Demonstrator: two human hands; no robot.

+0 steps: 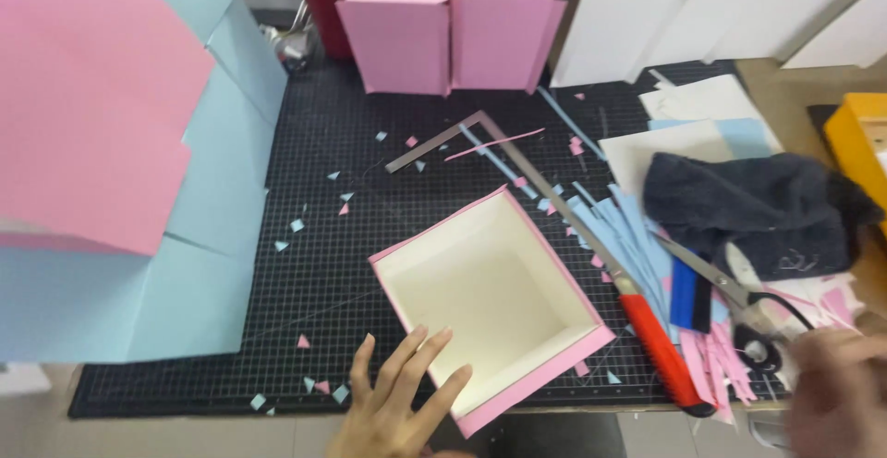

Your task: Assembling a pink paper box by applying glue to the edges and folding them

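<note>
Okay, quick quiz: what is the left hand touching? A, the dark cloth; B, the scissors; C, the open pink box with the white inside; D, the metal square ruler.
C: the left hand rests its fingertips on the near rim of the open pink box, far from the other three.

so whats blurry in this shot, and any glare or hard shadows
Head view: the right hand at the lower right corner is smeared by motion blur, and the scissors beside it are a bit soft. The left hand and the open pink box are fairly sharp. Lighting is even, without harsh glare; only soft shading sits inside the box. The pink sheet at far left looks soft, close to the lens.
</note>
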